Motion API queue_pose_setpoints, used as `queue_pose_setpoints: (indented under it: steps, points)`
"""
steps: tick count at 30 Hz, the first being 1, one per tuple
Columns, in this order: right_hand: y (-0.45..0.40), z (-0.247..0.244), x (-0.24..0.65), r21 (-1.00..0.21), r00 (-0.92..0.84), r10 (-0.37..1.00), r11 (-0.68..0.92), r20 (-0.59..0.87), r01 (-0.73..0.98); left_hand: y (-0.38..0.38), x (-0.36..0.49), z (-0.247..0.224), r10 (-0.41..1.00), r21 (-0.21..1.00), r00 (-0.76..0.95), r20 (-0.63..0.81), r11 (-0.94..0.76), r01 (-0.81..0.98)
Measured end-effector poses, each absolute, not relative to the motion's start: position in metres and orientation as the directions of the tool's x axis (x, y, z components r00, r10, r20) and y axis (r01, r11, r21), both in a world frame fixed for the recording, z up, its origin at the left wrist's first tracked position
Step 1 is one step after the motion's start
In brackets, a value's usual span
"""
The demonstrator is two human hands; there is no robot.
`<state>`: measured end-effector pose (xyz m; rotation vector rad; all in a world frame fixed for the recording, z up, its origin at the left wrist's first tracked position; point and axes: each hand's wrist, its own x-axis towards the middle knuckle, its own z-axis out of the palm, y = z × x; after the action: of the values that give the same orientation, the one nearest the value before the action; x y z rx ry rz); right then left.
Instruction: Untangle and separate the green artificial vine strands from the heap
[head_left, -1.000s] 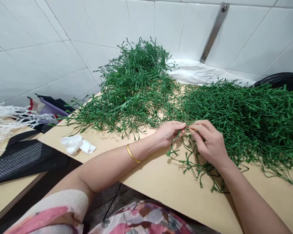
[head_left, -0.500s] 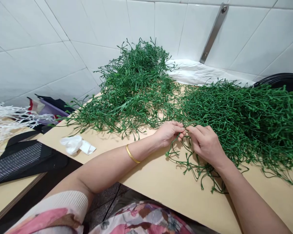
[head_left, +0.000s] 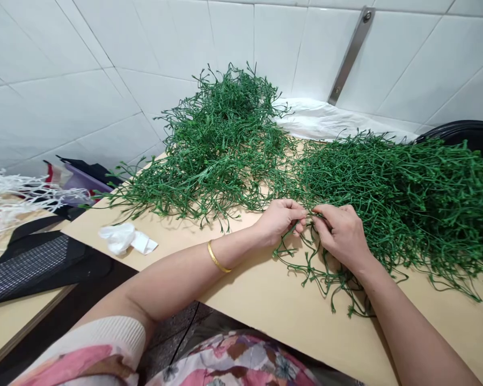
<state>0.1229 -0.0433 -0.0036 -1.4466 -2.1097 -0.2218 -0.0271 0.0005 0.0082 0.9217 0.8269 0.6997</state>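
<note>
Thin green plastic stems with small branched tips lie in two tangled heaps, a left heap (head_left: 217, 145) and a larger right heap (head_left: 410, 193). Between and in front of them, my left hand (head_left: 284, 221) is closed, its thumb and fingers pinching a green stem. Close beside it, my right hand (head_left: 342, 233) pinches green stem between thumb and forefinger. The fingertips of both hands almost meet. A loose bunch of green stems (head_left: 326, 279) hangs below my hands onto the tan tabletop (head_left: 241, 300). A gold bangle circles my left wrist.
Crumpled white tissue (head_left: 123, 238) lies at the table's left. White strands (head_left: 20, 195) and a black mesh item (head_left: 28, 268) rest on another surface at far left. White plastic sheeting (head_left: 326, 120) lies along the tiled wall, below a metal bracket (head_left: 352, 56).
My right hand has shifted slightly to the right, its fingertips a little farther from my left hand. My left hand is nearly where it was.
</note>
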Motion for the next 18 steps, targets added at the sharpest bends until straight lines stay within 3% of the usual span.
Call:
queue_pose_setpoints:
  steps: [7,9,14,18]
  points:
    - [-0.0420,-0.0024,0.1227,-0.488,-0.159,0.866,0.409,0.474,0.771,0.0001,-0.0263,0.0069,0.822,0.879,0.478,-0.309,0.439,-0.187]
    - [-0.0411,-0.0033,0.1235,-0.445,-0.147,0.868,0.382,0.475,0.810,0.0004,-0.0263,0.0059,0.814,0.878,0.487,-0.317,0.446,-0.174]
    - [-0.0399,-0.0081,0.1256,-0.175,-0.135,0.857,0.252,0.498,0.952,0.0009,-0.0254,0.0033,0.786,0.868,0.531,-0.317,0.466,-0.172]
    - [-0.0403,-0.0109,0.1244,-0.219,-0.125,0.857,0.265,0.501,0.939,0.0015,-0.0253,0.0015,0.793,0.866,0.516,-0.323,0.467,-0.177]
